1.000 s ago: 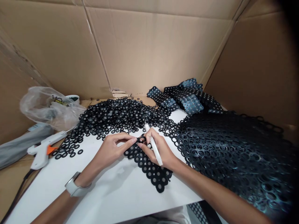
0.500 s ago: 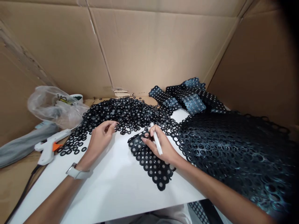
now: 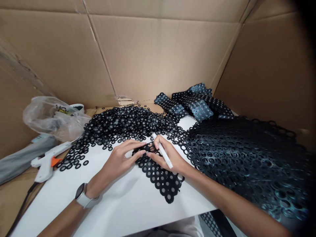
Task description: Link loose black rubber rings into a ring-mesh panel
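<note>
Since the earlier frame, the left hand [image 3: 118,159] has been moving away from the loose rings and is now meeting the right hand [image 3: 170,154] at the far end of the strip of joined rings [image 3: 164,182]. A watch [image 3: 86,196] is circling the left wrist. The strip is lying slantwise on the white board [image 3: 111,210], its pointed end facing the person. The left thumb and forefinger are nearly closing at the strip's upper edge; whether they are gripping anything, I cannot tell. The right fingers are curling around a white pen [image 3: 163,151], while the right thumb is reaching to the strip. To the right, a large dark mesh of rings [image 3: 234,154] is spreading; to the left, a glue gun [image 3: 45,164] is lying beside a grey pouch [image 3: 27,158]. Beyond the hands, a pile of loose rings [image 3: 118,123] is covering the board, with a plastic bag [image 3: 54,115] resting to its left. Folded ring strips [image 3: 195,102] are sitting before the cardboard wall [image 3: 160,52].
</note>
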Tool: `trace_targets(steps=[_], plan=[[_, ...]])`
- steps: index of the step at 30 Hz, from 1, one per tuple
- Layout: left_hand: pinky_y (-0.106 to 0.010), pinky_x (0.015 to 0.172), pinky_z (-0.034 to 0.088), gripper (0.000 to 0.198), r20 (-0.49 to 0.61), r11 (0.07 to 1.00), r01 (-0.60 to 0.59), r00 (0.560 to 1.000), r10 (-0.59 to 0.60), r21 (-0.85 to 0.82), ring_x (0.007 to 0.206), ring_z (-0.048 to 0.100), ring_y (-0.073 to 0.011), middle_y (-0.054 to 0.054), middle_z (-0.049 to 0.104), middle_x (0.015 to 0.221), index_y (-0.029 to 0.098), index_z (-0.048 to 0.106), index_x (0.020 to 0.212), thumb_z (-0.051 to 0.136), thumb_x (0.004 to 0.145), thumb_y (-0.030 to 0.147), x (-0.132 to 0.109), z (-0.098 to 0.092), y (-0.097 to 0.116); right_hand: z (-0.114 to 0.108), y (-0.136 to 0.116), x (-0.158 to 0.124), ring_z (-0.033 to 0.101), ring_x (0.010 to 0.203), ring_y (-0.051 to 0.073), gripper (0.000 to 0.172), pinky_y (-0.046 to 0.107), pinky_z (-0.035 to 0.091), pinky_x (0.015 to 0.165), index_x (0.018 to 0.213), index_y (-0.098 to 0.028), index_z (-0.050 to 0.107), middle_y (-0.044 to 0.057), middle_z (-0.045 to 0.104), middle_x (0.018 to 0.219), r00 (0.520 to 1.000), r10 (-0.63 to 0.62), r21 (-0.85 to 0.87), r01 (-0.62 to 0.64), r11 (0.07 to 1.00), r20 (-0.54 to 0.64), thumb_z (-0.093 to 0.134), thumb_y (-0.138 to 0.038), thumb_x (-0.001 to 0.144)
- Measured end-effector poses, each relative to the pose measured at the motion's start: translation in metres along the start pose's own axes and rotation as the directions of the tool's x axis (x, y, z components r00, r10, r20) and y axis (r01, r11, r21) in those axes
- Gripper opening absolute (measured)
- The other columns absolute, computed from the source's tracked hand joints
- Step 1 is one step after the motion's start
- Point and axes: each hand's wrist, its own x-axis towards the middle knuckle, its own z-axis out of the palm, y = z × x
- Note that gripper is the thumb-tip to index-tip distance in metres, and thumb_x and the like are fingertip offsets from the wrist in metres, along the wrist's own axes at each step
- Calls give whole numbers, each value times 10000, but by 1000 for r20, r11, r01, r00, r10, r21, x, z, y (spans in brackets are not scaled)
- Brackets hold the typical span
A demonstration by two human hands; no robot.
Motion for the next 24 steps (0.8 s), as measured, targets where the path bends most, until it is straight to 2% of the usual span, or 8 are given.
trace_targets(steps=[3, 7, 10, 13, 15, 19, 21, 24], plan=[[-367, 980, 613, 246, 51, 990, 105, 994, -101, -98, 1094, 796, -260, -77, 858, 1208, 271, 881, 1168, 742, 1040, 429, 3, 0, 7, 2, 0, -3, 484, 746, 179, 270, 283, 386, 703, 966, -279, 426, -37, 539, 875, 1000, -8, -13, 8, 1000, 4, 695, -267, 990], [-306, 756, 581, 304, 60, 920, 292, 956, -287, -261, 850, 756, -227, -48, 833, 907, 220, 841, 891, 691, 1029, 446, 5, 3, 11, 6, 1, -7, 428, 675, 164, 266, 283, 345, 656, 958, -282, 422, -57, 510, 817, 999, -31, -36, 32, 999, 30, 683, -266, 1009], [-309, 767, 583, 328, -88, 873, 370, 905, -416, -319, 841, 750, -229, -52, 824, 880, 206, 808, 866, 680, 1013, 469, 7, -1, 0, 6, 4, -8, 470, 704, 171, 258, 285, 367, 680, 959, -280, 419, -47, 544, 844, 1000, -15, -48, 16, 999, 4, 670, -256, 1013], [-335, 814, 604, 370, -247, 893, 403, 861, -445, -201, 879, 773, -245, -82, 854, 995, 195, 838, 1024, 650, 1026, 514, 9, -12, -20, 1, 8, -5, 560, 828, 200, 276, 305, 421, 767, 986, -277, 432, -17, 602, 947, 999, 35, -34, -35, 999, -11, 708, -260, 988], [-365, 862, 615, 397, -273, 902, 418, 859, -432, -111, 960, 790, -272, -106, 860, 1127, 191, 848, 1133, 668, 1009, 522, 9, -16, -32, -2, 10, -3, 599, 895, 221, 318, 324, 445, 818, 998, -277, 442, -7, 627, 991, 997, 70, -11, -70, 998, 28, 758, -297, 969], [-458, 1080, 579, 413, -223, 950, 307, 932, -286, 61, 1251, 739, -322, -127, 793, 1373, 212, 822, 1313, 647, 1029, 455, 6, -13, -38, -3, 13, 0, 603, 889, 223, 334, 326, 449, 816, 996, -276, 453, -13, 633, 975, 993, 93, 1, -93, 996, 78, 782, -329, 961], [-471, 1135, 551, 376, -234, 969, 194, 960, -156, 152, 1285, 718, -305, -117, 779, 1377, 239, 806, 1344, 606, 1075, 409, 4, -9, -30, -1, 15, 1, 562, 818, 206, 304, 312, 433, 772, 971, -276, 452, -30, 602, 913, 995, 87, -20, -86, 996, 52, 753, -319, 978], [-432, 1106, 557, 261, -217, 983, -2, 975, 43, 186, 1204, 730, -263, -87, 806, 1252, 279, 827, 1265, 644, 1097, 361, 3, -5, -12, 2, 16, 2, 562, 809, 203, 312, 308, 444, 760, 964, -278, 445, -33, 588, 909, 997, 76, 13, -76, 997, 14, 752, -327, 980]])
